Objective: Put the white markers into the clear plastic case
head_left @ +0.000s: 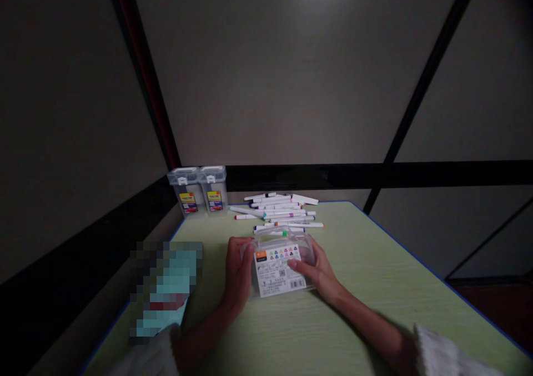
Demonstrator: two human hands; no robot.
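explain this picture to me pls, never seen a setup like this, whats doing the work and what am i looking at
There is no machine here: the work is done by a person's two bare hands. The single picture comes from a camera worn on that person's head, looking forward and down.

The left hand and right hand hold a clear plastic case by its sides, the right thumb over its white printed label. Beyond it, white marker pens lie loosely piled on a pale green table. Two lidded clear containers stand at the far left. The turquoise item nearer is pixelated, so I cannot name it.
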